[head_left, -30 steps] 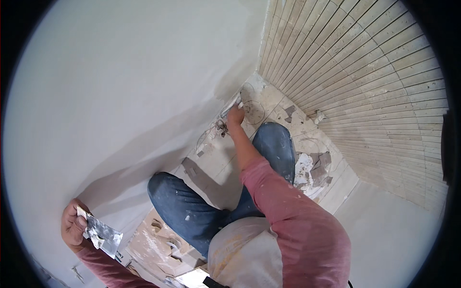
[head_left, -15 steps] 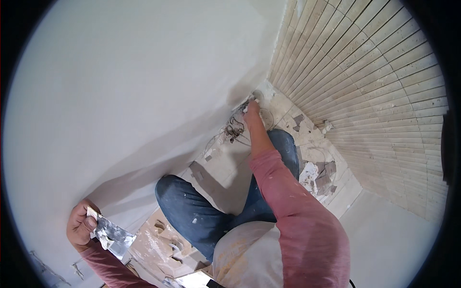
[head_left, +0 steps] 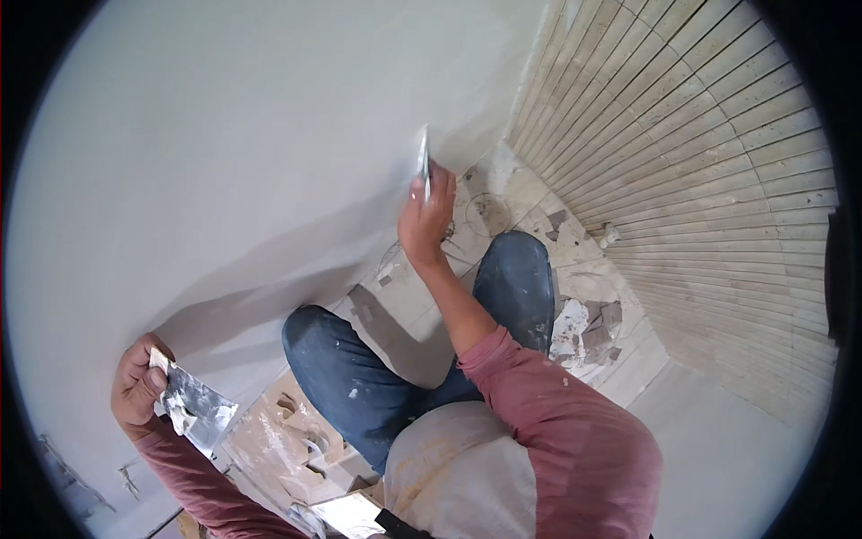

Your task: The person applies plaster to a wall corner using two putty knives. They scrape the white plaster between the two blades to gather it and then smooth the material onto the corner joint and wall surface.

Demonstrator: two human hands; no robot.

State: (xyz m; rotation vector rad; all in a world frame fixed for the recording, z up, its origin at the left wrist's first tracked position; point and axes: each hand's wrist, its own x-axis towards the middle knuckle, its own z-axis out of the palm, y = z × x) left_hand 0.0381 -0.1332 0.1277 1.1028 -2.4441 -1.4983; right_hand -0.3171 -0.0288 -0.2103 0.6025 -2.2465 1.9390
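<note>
- Here's the putty knife (head_left: pixel 424 151), up in front of the pale plastered wall (head_left: pixel 269 135), seen nearly edge-on with its tip pointing away from the person; whether it touches the plaster, I can't tell.
- The right hand (head_left: pixel 426 214) is closed round it, fingers wrapped over the lower part, arm stretched out past the right knee (head_left: pixel 512 260).
- Over to the left hand (head_left: pixel 137 388): it grips a broad metal scraper (head_left: pixel 199 411), thumb pressed on top, the blade slanting down to the right and smeared with white paste (head_left: pixel 182 419).
- That hand sits close by the wall, well apart from the right one.
- Between them, the left knee (head_left: pixel 310 334), in paint-flecked blue jeans, bends over the floor.
- Beyond the right hand, a round ring mark (head_left: pixel 488 214) shows on the dusty tiled floor (head_left: pixel 530 193).
- Right of the right knee lie white scraps (head_left: pixel 567 329) and grey-brown shards (head_left: pixel 603 329).
- Further right, a wall of narrow cream strips (head_left: pixel 682 180) fans out.
- Low on the left, a tan, white-smeared surface (head_left: pixel 265 440) peeks out between the left sleeve (head_left: pixel 206 485) and the jeans.
</note>
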